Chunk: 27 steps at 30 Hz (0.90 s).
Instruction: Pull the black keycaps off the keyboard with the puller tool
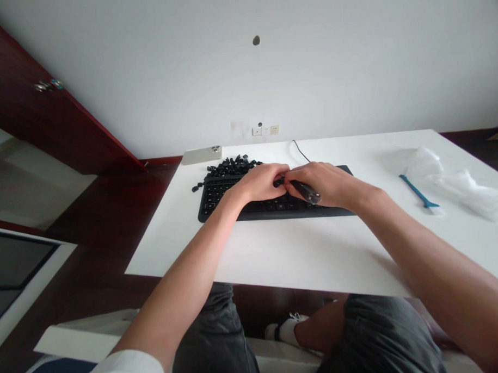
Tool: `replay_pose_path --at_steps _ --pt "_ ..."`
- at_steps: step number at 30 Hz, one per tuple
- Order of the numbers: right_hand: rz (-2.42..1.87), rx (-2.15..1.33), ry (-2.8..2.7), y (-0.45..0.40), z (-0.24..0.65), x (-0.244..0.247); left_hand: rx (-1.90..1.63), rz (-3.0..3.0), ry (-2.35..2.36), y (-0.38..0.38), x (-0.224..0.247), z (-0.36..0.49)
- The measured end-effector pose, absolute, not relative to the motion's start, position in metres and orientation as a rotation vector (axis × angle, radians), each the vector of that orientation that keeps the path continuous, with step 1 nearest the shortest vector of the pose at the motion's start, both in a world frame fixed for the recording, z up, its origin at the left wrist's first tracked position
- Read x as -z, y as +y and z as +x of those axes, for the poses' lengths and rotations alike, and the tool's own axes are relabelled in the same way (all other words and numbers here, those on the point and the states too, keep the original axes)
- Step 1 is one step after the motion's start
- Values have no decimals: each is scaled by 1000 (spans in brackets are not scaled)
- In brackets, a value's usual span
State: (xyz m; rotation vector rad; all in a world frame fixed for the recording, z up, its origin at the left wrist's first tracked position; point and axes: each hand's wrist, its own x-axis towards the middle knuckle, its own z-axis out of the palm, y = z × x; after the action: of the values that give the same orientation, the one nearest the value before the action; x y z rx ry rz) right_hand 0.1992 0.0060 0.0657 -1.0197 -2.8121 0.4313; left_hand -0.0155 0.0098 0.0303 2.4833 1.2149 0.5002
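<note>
A black keyboard (268,214) lies on the white table, its left part stripped of keycaps so the switches show. My left hand (262,181) is over the keyboard's middle, fingers curled together around something small and dark that I cannot make out. Right against it, my right hand (325,181) grips a dark-handled tool (306,192), whose handle end points toward me. The tool's tip is hidden between the two hands. Behind the keyboard's left end sits a heap of loose black keycaps (232,166), with a few strays at its left.
A phone (201,155) lies at the table's back left corner. To the right are a blue brush (418,191) and crumpled clear plastic (465,186). A thin cable (301,151) runs off the back edge below wall sockets (265,130). A dark red door (51,103) stands left.
</note>
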Motion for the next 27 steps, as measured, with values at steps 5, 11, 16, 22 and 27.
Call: replay_pose_path --at_steps 5,11,16,22,27 --pt "-970 -428 -2818 10 203 -61 -566 2610 1078 11 -7 2" --pt "-917 -253 -2866 6 198 -64 -359 2592 1308 12 7 6" --pt "-899 -160 -2912 0 195 -67 -297 2733 1336 9 6 8" --pt "-955 -87 -2934 -5 192 -67 -262 2815 1335 12 13 6" --pt "-990 -95 -2915 -11 192 -76 -291 2797 1373 9 11 9"
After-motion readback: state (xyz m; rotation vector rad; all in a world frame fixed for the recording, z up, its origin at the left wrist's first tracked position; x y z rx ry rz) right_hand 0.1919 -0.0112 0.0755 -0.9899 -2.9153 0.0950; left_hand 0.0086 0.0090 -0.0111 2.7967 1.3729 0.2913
